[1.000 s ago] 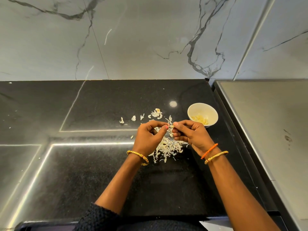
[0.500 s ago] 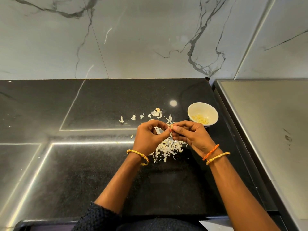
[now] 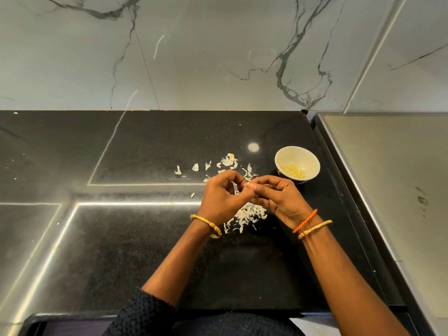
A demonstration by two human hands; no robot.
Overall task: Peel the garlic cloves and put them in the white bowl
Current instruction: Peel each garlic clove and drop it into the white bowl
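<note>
White bowl [image 3: 283, 157], peeled cloves [image 3: 293, 171] inside

Dim, even light; bright strip glare on black countertop [image 3: 145, 238]; sharp focus; wide-angle bending at edges.

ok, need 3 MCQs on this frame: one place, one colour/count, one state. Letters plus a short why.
1. Where is the white bowl relative to the hands?
A. beyond the right hand
B. left of the left hand
C. at the near counter edge

2. How many bands are on the right wrist?
A. none
B. one
C. two

3. What is in the bowl?
A. nothing
B. pale peeled cloves
C. water

Answers:
1 A: it stands on the black counter just past the right hand.
2 C: an orange cord and a gold bangle.
3 B: peeled cloves lie at its bottom.
</note>
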